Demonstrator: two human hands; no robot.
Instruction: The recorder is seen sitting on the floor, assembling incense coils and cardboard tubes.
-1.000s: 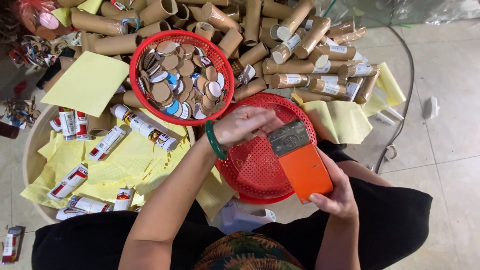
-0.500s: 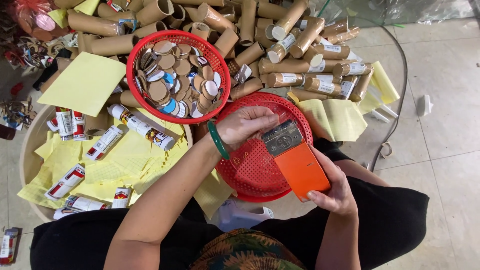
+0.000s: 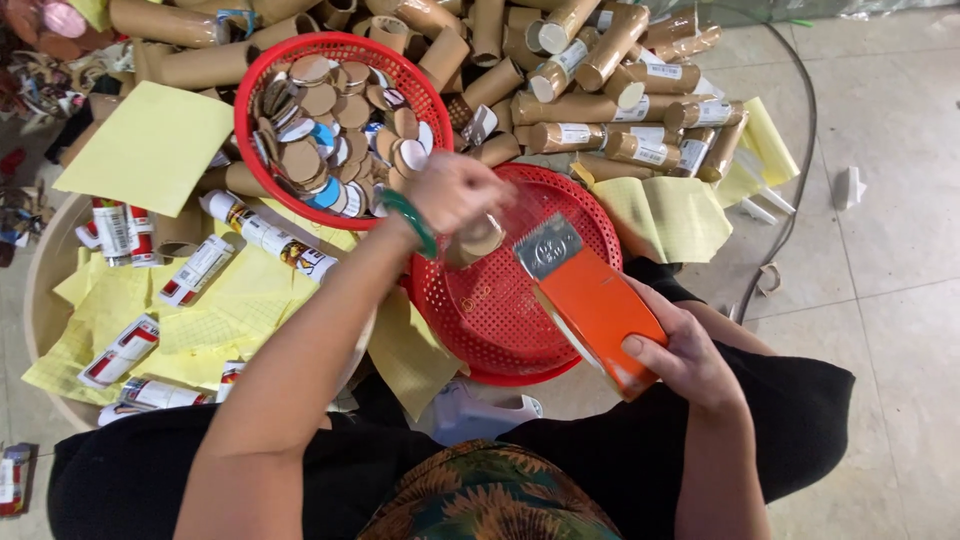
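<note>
1. A red basket (image 3: 500, 320) is seen on the lap, below a heap of cardboard tubes (image 3: 600, 90).
2. An orange tape dispenser (image 3: 595, 300) is gripped by the right hand (image 3: 680, 355) over that basket.
3. A small cardboard tube (image 3: 478, 238) is pinched by the left hand (image 3: 455, 190), just beside the dispenser's metal blade.

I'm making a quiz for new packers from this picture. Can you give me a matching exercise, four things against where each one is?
Things:
1. orange tool
2. round cardboard discs
3. cardboard tubes
4. green bangle

Places:
A. heaped in the upper red basket
B. on the left wrist
C. held in the right hand
D. piled beyond both baskets

Pairs: 1-C, 2-A, 3-D, 4-B
</note>
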